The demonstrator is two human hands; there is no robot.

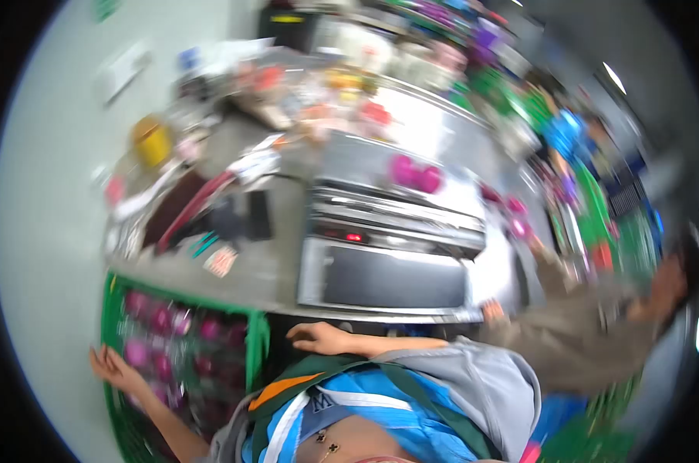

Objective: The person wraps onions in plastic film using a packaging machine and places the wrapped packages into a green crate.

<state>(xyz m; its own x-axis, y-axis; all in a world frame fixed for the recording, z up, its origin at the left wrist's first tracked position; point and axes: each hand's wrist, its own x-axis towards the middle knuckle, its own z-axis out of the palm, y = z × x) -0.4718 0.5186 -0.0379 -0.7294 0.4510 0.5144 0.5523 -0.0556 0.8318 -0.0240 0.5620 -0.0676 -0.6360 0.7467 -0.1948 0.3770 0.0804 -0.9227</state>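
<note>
My left hand [116, 372] is at the left rim of a green crate [258, 339], fingers apart, with nothing visible in it. Inside the crate lie several round purple-pink items [161, 318] in what looks like clear packaging. My right hand [320, 337] hovers by the table's front edge, right of the crate, its fingers loosely bent and holding nothing I can see. Beyond it stands a metal machine [396, 239] with a dark flat plate and a lit red display. Two blurred purple-pink round items [416, 174] rest on its upper surface.
At right, a person in a brown sleeve [589, 332] has one hand near more purple-pink items [518, 219]. Left on the table [276, 266] lie a dark red object [191, 208], a black flat piece [260, 214] and a yellow roll [152, 142]. Clutter fills the back.
</note>
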